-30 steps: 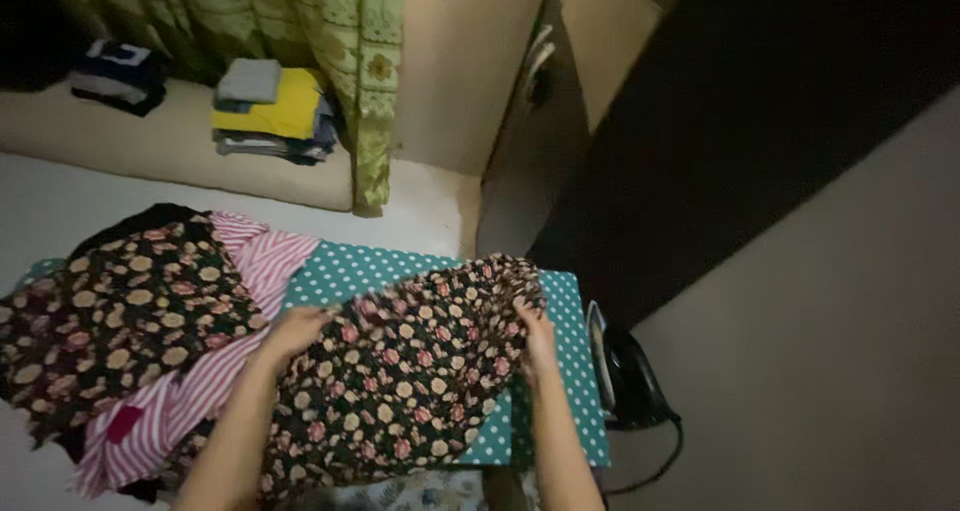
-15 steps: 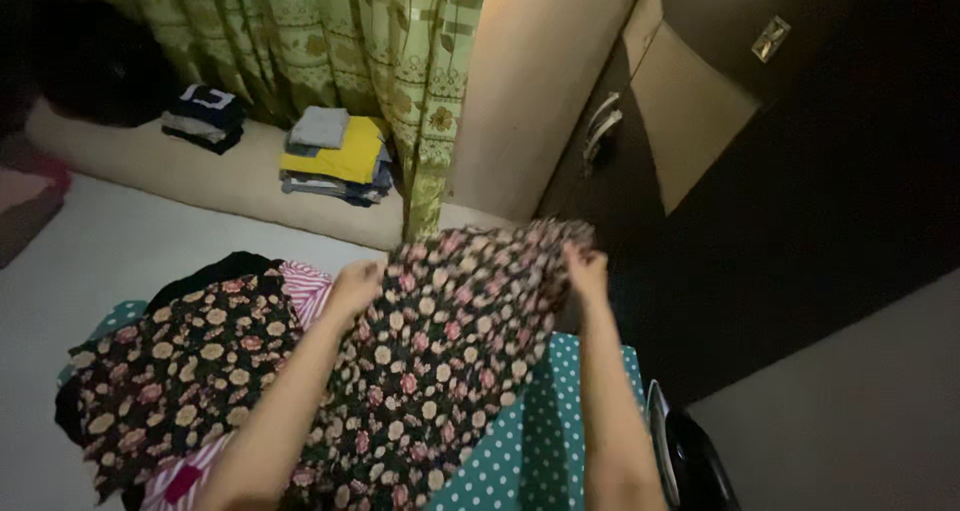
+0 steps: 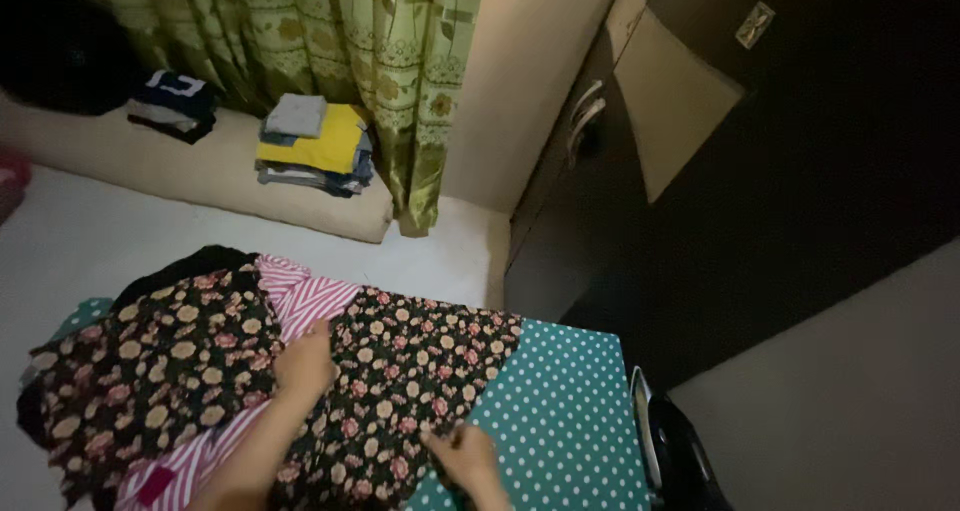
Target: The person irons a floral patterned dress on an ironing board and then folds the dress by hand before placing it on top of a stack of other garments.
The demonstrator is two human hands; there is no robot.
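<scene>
Head view: my left hand (image 3: 305, 363) presses flat, fingers spread, on the dark flowered cloth (image 3: 400, 401); my right hand (image 3: 462, 451) pinches its hem at 6 o'clock. It lies rumpled over the dotted teal board (image 3: 560, 421). Bare board shows toward 3 o'clock, up to the iron (image 3: 672, 451) at its edge.

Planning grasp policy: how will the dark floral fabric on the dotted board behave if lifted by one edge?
Probably floppy: the floral fabric lies draped flat over the dotted board with soft folds. Likely light, since the left hand and right hand only rest on it. It may slide rather than hold shape when pushed.
</scene>
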